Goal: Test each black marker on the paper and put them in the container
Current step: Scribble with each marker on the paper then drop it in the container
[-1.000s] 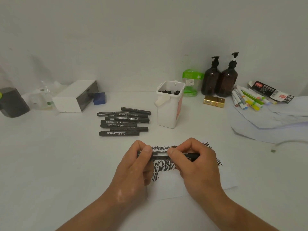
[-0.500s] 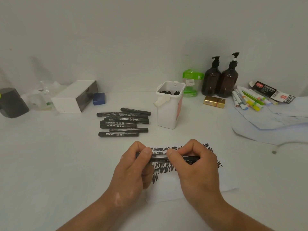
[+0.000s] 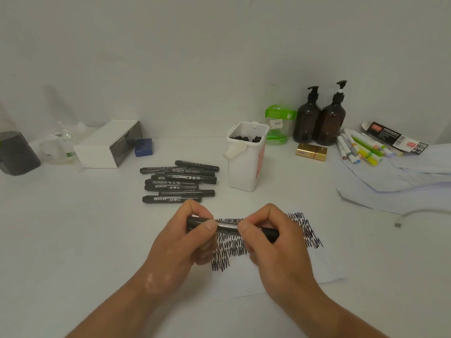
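I hold one black marker [image 3: 228, 226] level above the paper [image 3: 324, 267], which bears rows of black scribbles. My left hand [image 3: 181, 242] grips its left end and my right hand [image 3: 271, 242] grips its right part; the cap joint is hidden under my fingers. A pile of several black markers [image 3: 179, 182] lies on the table beyond my left hand. The white container [image 3: 246, 167] stands upright behind the paper, with dark marker ends showing inside it.
At the back stand two brown pump bottles [image 3: 319, 118], a green-lidded jar [image 3: 278, 123] and a gold box [image 3: 311, 151]. Coloured highlighters [image 3: 361, 148] and loose sheets [image 3: 395, 181] lie at right. A white box [image 3: 107, 145] and a dark grey object [image 3: 15, 153] sit at left.
Both hands with the marker have drifted slightly towards me and a bit left. Their grip looks the same.
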A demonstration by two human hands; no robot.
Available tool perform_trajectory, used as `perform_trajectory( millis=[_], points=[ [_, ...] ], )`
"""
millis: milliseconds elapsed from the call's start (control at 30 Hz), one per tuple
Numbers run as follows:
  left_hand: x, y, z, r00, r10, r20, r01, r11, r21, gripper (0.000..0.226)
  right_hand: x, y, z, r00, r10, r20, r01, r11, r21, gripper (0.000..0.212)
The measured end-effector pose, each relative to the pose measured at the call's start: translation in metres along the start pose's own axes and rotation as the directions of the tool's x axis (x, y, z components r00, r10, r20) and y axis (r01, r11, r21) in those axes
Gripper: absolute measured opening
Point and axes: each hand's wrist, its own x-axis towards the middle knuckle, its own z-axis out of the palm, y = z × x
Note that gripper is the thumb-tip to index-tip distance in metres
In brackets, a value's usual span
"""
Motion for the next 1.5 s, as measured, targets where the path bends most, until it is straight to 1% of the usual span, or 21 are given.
perform_trajectory(
  millis=[33,100,133,200,267,367,433,500,567,633,733,833,900,1000,1100,1167,1233,1300,1367,1400,1500],
  points=[
    [0.0,0.0,-0.002,1.0,0.019,-0.004,-0.019,1.0,0.006,0.027,0.001,0.0,-0.002,0.999,0.006,0.045,-0.006,1.0,0.009,0.006],
    [-0.001,0.0,-0.005,0.998,0.044,-0.038,-0.044,0.999,-0.003,0.022,0.003,0.0,-0.005,0.995,-0.012,0.094,0.013,1.0,-0.013,0.012],
    [-0.001,-0.001,-0.005,0.997,0.047,-0.058,-0.05,0.998,-0.041,0.019,0.003,0.0,-0.007,0.994,-0.017,0.11,0.02,1.0,-0.022,0.013],
    [0.0,-0.002,-0.005,0.996,0.041,-0.075,-0.051,0.99,-0.132,0.021,0.003,0.001,-0.009,0.99,-0.003,0.144,0.007,1.0,-0.03,0.012],
    [0.001,-0.004,-0.005,0.998,0.04,-0.055,-0.048,0.989,-0.14,0.025,0.002,0.002,-0.01,0.985,0.015,0.174,-0.003,0.998,-0.068,0.012],
    [0.001,-0.006,-0.003,0.999,0.027,-0.022,-0.028,0.999,-0.037,0.032,-0.001,0.004,-0.007,0.973,0.02,0.229,0.012,0.991,-0.136,0.013],
    [0.001,-0.007,-0.003,0.999,0.042,-0.024,-0.041,0.998,0.049,0.033,-0.002,0.005,-0.006,0.969,-0.03,0.247,0.085,0.972,-0.217,0.013],
    [0.0,-0.005,-0.005,0.997,0.069,-0.044,-0.061,0.986,0.154,0.034,0.0,0.005,-0.008,0.972,-0.078,0.222,0.142,0.946,-0.291,0.011],
    [-0.002,-0.002,-0.006,0.993,0.11,-0.048,-0.089,0.944,0.319,0.034,0.004,0.004,-0.013,0.986,-0.092,0.143,0.125,0.962,-0.244,0.007],
    [-0.003,0.001,-0.006,0.99,0.141,0.007,-0.129,0.882,0.453,0.031,0.008,0.002,-0.018,0.991,-0.061,0.115,0.077,0.988,-0.137,0.015],
    [-0.005,0.0,-0.002,0.987,0.12,0.104,-0.156,0.842,0.516,0.021,0.01,0.003,-0.022,0.973,-0.009,0.231,0.013,1.0,-0.014,0.03],
    [-0.006,-0.002,0.0,0.982,0.096,0.16,-0.17,0.816,0.553,0.021,0.008,0.005,-0.021,0.953,-0.018,0.304,0.031,0.999,-0.035,0.024],
    [-0.005,-0.003,-0.003,0.984,0.08,0.16,-0.159,0.805,0.572,0.019,0.011,0.004,-0.024,0.961,-0.043,0.273,0.061,0.996,-0.06,0.017],
    [0.001,-0.005,-0.012,0.99,0.084,0.109,-0.132,0.813,0.568,0.017,0.021,0.0,-0.039,0.994,-0.042,0.101,0.047,0.998,-0.042,0.015],
    [0.007,-0.011,-0.02,0.992,0.114,-0.053,-0.072,0.861,0.504,0.015,0.033,-0.005,-0.058,0.993,-0.036,-0.11,0.036,0.999,0.001,0.013],
    [0.01,-0.015,-0.026,0.974,0.132,-0.183,-0.033,0.886,0.462,0.016,0.042,-0.014,-0.069,0.969,-0.054,-0.239,0.058,0.998,0.006,0.021],
    [0.013,-0.016,-0.03,0.953,0.139,-0.27,-0.02,0.916,0.401,0.009,0.055,-0.034,-0.076,0.936,-0.122,-0.331,0.117,0.993,-0.035,0.023],
    [0.015,-0.017,-0.032,0.935,0.155,-0.318,-0.03,0.931,0.364,0.013,0.074,-0.058,-0.078,0.903,-0.234,-0.359,0.201,0.971,-0.128,0.014],
    [0.016,-0.018,-0.033,0.928,0.167,-0.334,-0.044,0.937,0.346,0.016,0.099,-0.082,-0.074,0.884,-0.352,-0.307,0.255,0.915,-0.314,0.005],
    [0.016,-0.018,-0.033,0.927,0.169,-0.335,-0.047,0.938,0.342,0.017,0.113,-0.093,-0.07,0.879,-0.395,-0.266,0.266,0.87,-0.414,0.004],
    [0.016,-0.021,-0.035,0.924,0.175,-0.341,-0.052,0.938,0.342,0.024,0.153,-0.114,-0.053,0.88,-0.457,-0.133,0.271,0.712,-0.648,0.014]
  ],
)
